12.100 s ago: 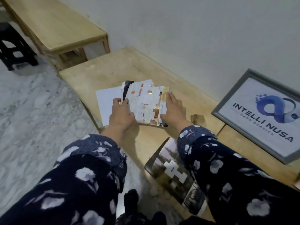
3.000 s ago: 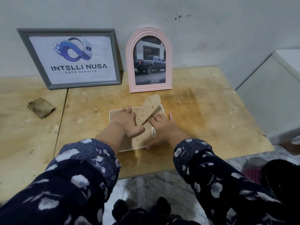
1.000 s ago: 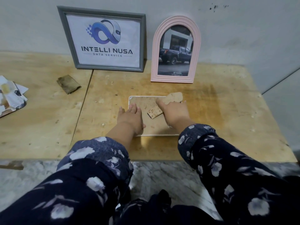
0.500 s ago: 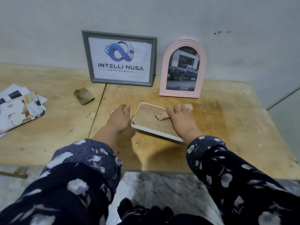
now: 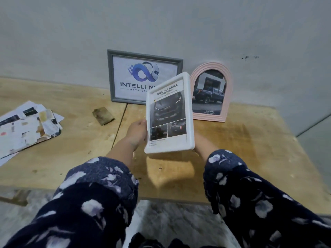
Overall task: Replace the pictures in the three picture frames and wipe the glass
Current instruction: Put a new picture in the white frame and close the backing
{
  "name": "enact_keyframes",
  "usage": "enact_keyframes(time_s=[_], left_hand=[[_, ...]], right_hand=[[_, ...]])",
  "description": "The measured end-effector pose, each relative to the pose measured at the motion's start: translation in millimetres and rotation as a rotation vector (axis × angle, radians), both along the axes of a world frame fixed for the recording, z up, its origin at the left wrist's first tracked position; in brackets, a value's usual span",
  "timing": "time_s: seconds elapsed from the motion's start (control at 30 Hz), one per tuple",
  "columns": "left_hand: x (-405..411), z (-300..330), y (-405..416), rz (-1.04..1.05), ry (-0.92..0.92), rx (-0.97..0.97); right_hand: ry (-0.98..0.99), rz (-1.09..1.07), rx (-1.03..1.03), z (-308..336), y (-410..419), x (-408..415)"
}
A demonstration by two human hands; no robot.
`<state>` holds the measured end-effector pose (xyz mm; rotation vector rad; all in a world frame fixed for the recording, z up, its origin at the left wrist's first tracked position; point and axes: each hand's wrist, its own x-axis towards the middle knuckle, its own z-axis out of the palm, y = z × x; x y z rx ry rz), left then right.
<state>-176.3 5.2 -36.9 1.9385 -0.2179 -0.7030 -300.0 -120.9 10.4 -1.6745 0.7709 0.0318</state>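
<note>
I hold a white picture frame (image 5: 189, 111) upright above the wooden table (image 5: 250, 158), its glass side facing me, with a dark car picture headed "TOUGH & AGILE" inside. My left hand (image 5: 137, 132) grips its left edge. My right hand (image 5: 198, 140) is behind its lower right side, mostly hidden by the frame. A grey frame (image 5: 125, 76) with a blue logo picture leans on the wall behind. A pink arched frame (image 5: 211, 93) with a pickup truck picture stands to its right. A brownish cloth (image 5: 103, 115) lies on the table to the left.
A pile of loose pictures and papers (image 5: 26, 126) lies at the table's left. A seam (image 5: 120, 122) runs between two tabletops. The table's front edge is near my forearms, with marble floor (image 5: 179, 224) below. A pale wall (image 5: 161, 24) closes the back.
The white frame lay face down on the table with my hands on its back. Now it is lifted off the table and turned upright with the picture side toward me.
</note>
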Motion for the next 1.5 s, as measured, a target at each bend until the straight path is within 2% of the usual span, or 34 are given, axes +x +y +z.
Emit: enact_keyframes(time_s=[0.13, 0.3, 0.37, 0.47, 0.63, 0.77, 0.9, 1.1, 1.2, 1.4, 1.5], left_hand=[[10, -7, 17, 0.045, 0.056, 0.022], [17, -22, 27, 0.098, 0.103, 0.040], [19, -31, 28, 0.100, 0.065, 0.084], [19, -43, 29, 0.078, 0.032, 0.141], [18, -54, 21, -0.027, -0.066, 0.257], [23, -56, 23, -0.075, -0.169, 0.369], [26, -57, 28, -0.090, -0.203, 0.372], [27, -55, 34, -0.069, -0.219, 0.370], [36, -49, 44, -0.071, -0.245, 0.383], [69, -32, 93, -0.179, -0.343, 0.736], [94, -32, 118, -0.278, -0.338, 0.800]], right_hand=[[0.000, -0.195, 0.377, -11, 13, 2], [-0.119, -0.359, 0.612, -38, 22, 7], [-0.092, -0.477, 0.665, -52, 16, 10], [0.012, -0.548, 0.537, -70, 7, 7], [0.207, -0.366, 0.116, -80, 17, 12], [0.397, -0.343, -0.098, -78, 26, 28], [0.530, -0.352, -0.255, -74, 29, 30], [0.568, -0.321, -0.343, -84, 23, 35], [0.538, -0.262, -0.525, -80, 29, 41], [0.458, 0.131, -0.720, -70, 64, 95], [0.367, 0.287, -0.769, -73, 89, 125]])
